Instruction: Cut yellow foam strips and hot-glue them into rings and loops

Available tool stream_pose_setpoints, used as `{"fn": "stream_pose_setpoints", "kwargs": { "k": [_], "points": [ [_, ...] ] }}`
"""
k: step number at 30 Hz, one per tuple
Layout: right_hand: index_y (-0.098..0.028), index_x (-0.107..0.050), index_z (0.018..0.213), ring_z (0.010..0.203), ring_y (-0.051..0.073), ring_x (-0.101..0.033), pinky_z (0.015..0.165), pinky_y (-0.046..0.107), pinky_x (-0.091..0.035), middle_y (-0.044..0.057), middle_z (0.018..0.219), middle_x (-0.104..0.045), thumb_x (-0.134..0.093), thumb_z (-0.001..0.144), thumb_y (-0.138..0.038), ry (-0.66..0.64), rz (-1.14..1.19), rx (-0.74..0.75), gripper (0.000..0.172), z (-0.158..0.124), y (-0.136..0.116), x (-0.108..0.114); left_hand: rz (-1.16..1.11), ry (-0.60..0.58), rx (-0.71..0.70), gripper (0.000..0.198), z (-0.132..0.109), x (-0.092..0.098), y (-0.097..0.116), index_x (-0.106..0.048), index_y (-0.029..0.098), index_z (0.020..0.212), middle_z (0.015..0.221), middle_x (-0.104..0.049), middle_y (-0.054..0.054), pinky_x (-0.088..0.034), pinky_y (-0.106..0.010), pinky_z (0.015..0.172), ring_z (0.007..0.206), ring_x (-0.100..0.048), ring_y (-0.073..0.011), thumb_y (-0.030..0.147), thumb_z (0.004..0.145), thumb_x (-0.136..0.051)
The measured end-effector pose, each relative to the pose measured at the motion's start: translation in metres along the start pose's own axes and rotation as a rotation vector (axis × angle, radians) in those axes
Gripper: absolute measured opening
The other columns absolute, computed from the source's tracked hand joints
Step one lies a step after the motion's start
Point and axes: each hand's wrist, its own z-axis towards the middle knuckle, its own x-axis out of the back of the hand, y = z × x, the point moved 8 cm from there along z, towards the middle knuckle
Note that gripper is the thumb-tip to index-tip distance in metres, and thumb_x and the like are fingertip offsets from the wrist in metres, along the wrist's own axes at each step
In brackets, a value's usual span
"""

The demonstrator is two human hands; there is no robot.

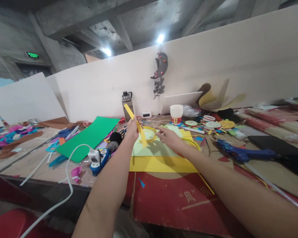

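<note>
My left hand [132, 129] is closed round a flat yellow strip [129, 111], which slants up to the left above the worktable. My right hand [169, 138] hovers to the right with its fingers stretched out and nothing visible in them. Between the two hands is a yellow ring [154, 132], partly hidden by the strip. Beneath them lie a pale green sheet [151, 151] and a yellow sheet [161, 165]. More curled yellow strips [194, 142] sit behind my right forearm.
A blue glue gun [245, 154] lies at right. A paper cup [176, 115] and a bottle [127, 104] stand at the back. At left are a green sheet [89, 137], a blue power strip [97, 167] with a plugged-in white cable [71, 178], and dark yarn balls [115, 138].
</note>
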Motion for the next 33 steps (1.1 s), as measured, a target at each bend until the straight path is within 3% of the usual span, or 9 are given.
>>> {"fn": "stream_pose_setpoints", "kwargs": {
  "k": [3, 6, 8, 12, 15, 18, 22, 29, 33],
  "points": [
    [-0.021, -0.053, 0.128, 0.089, 0.021, -0.057, 0.081, 0.033, -0.04, 0.012, 0.101, -0.06, -0.045, 0.087, -0.036, -0.167, -0.416, 0.033, 0.044, -0.008, 0.0, -0.03, 0.014, -0.044, 0.025, 0.025, -0.002, -0.002, -0.002, -0.051, 0.019, 0.099, 0.048, -0.041, 0.006, -0.034, -0.018, 0.044, 0.04, -0.043, -0.0075, 0.04, 0.086, -0.047],
    [-0.027, -0.061, 0.118, 0.098, 0.027, -0.055, 0.08, 0.037, -0.037, 0.012, 0.105, -0.059, -0.041, 0.088, -0.042, -0.147, -0.599, 0.028, 0.038, -0.01, -0.004, -0.038, 0.004, -0.045, 0.134, 0.02, -0.004, -0.004, -0.01, -0.049, 0.019, 0.09, 0.045, -0.036, 0.007, -0.028, -0.018, 0.039, 0.035, -0.038, -0.0073, 0.038, 0.087, -0.043],
    [-0.023, -0.067, 0.104, 0.094, 0.025, -0.056, 0.076, 0.034, -0.037, 0.012, 0.099, -0.063, -0.04, 0.088, -0.042, -0.117, -0.6, 0.001, 0.036, -0.007, -0.004, -0.034, -0.013, -0.017, 0.219, 0.016, -0.005, -0.003, -0.015, -0.046, 0.018, 0.08, 0.044, -0.036, 0.006, -0.024, -0.018, 0.037, 0.033, -0.034, -0.0073, 0.03, 0.086, -0.038],
    [-0.016, -0.069, 0.084, 0.077, 0.019, -0.06, 0.066, 0.026, -0.037, 0.01, 0.084, -0.069, -0.048, 0.084, -0.034, -0.001, -0.404, -0.113, 0.028, 0.001, 0.01, -0.007, -0.036, 0.031, 0.215, 0.007, -0.004, 0.0, -0.012, -0.044, 0.016, 0.072, 0.046, -0.041, 0.004, -0.027, -0.019, 0.038, 0.035, -0.039, -0.0077, 0.014, 0.078, -0.041],
    [-0.016, -0.069, 0.07, 0.065, 0.016, -0.058, 0.058, 0.025, -0.037, 0.006, 0.069, -0.067, -0.058, 0.075, -0.028, 0.078, -0.213, -0.218, 0.016, 0.003, 0.027, 0.011, -0.014, -0.013, 0.149, 0.004, -0.005, -0.003, -0.008, -0.048, 0.017, 0.082, 0.052, -0.049, 0.002, -0.034, -0.019, 0.042, 0.04, -0.046, -0.0088, 0.016, 0.079, -0.045],
    [-0.015, -0.064, 0.065, 0.05, 0.011, -0.052, 0.05, 0.023, -0.037, 0.002, 0.056, -0.06, -0.063, 0.07, -0.024, 0.098, 0.141, -0.353, 0.01, 0.003, 0.043, 0.013, 0.006, -0.068, 0.113, 0.012, -0.007, -0.008, -0.008, -0.049, 0.019, 0.094, 0.056, -0.052, 0.001, -0.032, -0.018, 0.041, 0.04, -0.045, -0.0085, 0.025, 0.084, -0.045],
    [-0.014, -0.059, 0.066, 0.049, 0.008, -0.052, 0.049, 0.02, -0.043, 0.003, 0.059, -0.06, -0.066, 0.073, -0.024, 0.135, 0.552, -0.465, 0.014, 0.002, 0.05, 0.011, -0.049, -0.049, 0.221, 0.009, -0.007, -0.01, -0.022, -0.046, 0.015, 0.083, 0.055, -0.051, -0.001, -0.024, -0.016, 0.037, 0.037, -0.039, -0.0061, 0.018, 0.084, -0.037],
    [-0.014, -0.058, 0.064, 0.046, 0.005, -0.046, 0.045, 0.018, -0.038, -0.001, 0.054, -0.055, -0.077, 0.059, -0.023, 0.061, 0.719, -0.368, 0.021, 0.002, 0.041, 0.009, 0.034, -0.055, 0.26, 0.008, -0.01, -0.01, -0.038, -0.048, 0.015, 0.086, 0.06, -0.056, -0.003, -0.039, -0.02, 0.045, 0.044, -0.048, -0.0088, 0.012, 0.08, -0.043],
    [-0.014, -0.057, 0.06, 0.046, 0.005, -0.043, 0.046, 0.019, -0.037, -0.003, 0.05, -0.051, -0.076, 0.052, -0.019, 0.06, 0.748, -0.317, 0.021, 0.002, 0.035, 0.007, 0.059, -0.035, 0.236, 0.007, -0.01, -0.008, -0.044, -0.049, 0.016, 0.086, 0.059, -0.055, -0.001, -0.037, -0.02, 0.044, 0.042, -0.045, -0.0074, 0.015, 0.082, -0.043]
  ]
}}
